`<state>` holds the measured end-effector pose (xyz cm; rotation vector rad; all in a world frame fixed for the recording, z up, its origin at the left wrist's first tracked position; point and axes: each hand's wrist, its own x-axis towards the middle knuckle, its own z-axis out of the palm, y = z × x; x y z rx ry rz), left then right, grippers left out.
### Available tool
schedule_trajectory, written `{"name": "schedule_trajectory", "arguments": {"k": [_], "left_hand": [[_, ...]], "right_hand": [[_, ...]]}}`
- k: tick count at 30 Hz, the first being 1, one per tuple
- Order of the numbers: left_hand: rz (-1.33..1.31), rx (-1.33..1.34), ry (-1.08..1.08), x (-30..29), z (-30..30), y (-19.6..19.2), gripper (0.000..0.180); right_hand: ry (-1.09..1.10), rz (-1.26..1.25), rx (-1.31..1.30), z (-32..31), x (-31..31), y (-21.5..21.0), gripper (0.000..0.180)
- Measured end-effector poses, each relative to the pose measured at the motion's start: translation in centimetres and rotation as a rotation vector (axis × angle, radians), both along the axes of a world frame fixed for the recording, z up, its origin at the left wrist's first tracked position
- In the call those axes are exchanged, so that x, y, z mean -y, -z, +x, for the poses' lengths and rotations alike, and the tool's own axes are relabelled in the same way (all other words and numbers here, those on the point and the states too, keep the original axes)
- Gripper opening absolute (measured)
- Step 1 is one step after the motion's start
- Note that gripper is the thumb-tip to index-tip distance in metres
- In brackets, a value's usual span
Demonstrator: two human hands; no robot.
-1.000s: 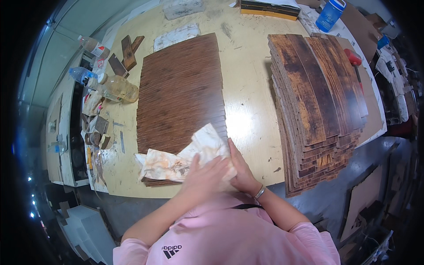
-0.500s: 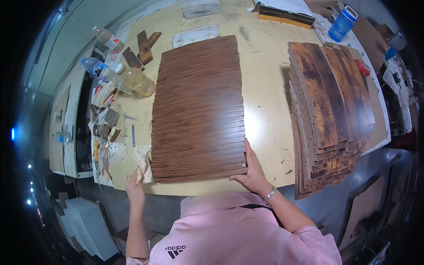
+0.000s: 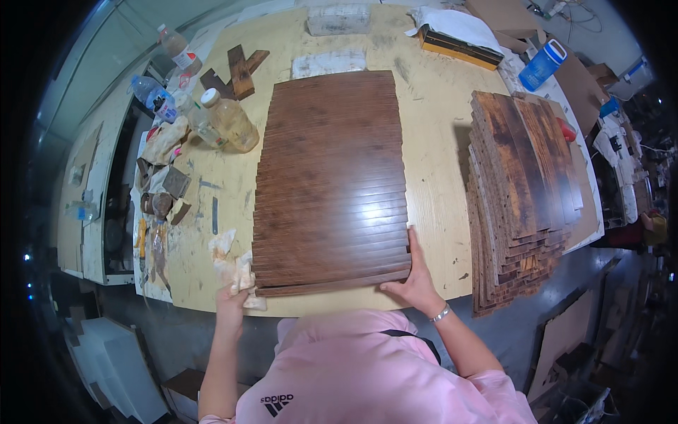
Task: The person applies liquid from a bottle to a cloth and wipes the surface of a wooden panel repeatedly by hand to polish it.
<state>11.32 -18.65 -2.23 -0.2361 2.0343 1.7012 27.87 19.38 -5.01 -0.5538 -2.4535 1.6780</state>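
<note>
A row of dark brown, glossy wooden planks (image 3: 328, 162) lies on the table in front of me, overlapping like shingles with their long edges running left to right. My left hand (image 3: 232, 300) is closed on a crumpled, stained white rag (image 3: 242, 272) beside the planks' near left corner. Part of the cloth spreads over the tabletop. At the near right corner, my right hand (image 3: 418, 283) grips the end of the nearest plank, thumb along its front edge and fingers up the right side. The fingertips are partly hidden.
A tall stack of mottled brown planks (image 3: 519, 177) stands on the right. Bottles of liquid (image 3: 232, 124), wood offcuts (image 3: 240, 74) and soiled rags (image 3: 166, 141) sit on the left. Farther back are a blue bottle (image 3: 542, 65) and a black and yellow box (image 3: 459, 48).
The view has shifted, so the planks sit farther right in the picture. My left hand and the rag have moved close against the planks' near left corner. My right hand keeps its grip.
</note>
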Motion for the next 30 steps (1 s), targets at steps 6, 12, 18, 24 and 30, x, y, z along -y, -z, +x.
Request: {"name": "schedule_trajectory", "arguments": {"k": [6,12,18,24,30], "left_hand": [[-0.312,-0.495,0.132,2.5,-6.6,-0.4,0.026],[-0.061,-0.768,0.309,-5.6,-10.7,-5.3,0.036],[-0.222,-0.949,0.641,-8.2,-13.9,-4.3,0.043],[-0.551,-1.111,1.2,-7.7,-12.5,-1.7,0.059],[-0.558,-1.109,1.056,-14.0,-17.1,-1.5,0.055]], "right_hand": [[-0.22,0.646,0.062,-2.0,3.9,-4.9,0.131],[-0.457,0.648,0.043,-7.1,7.4,-5.1,0.126],[-0.43,0.687,0.066,-9.3,10.1,-4.6,0.117],[-0.508,0.741,0.19,-9.9,9.9,-4.8,0.118],[-0.55,0.728,0.233,-10.2,10.0,-5.2,0.115]]}}
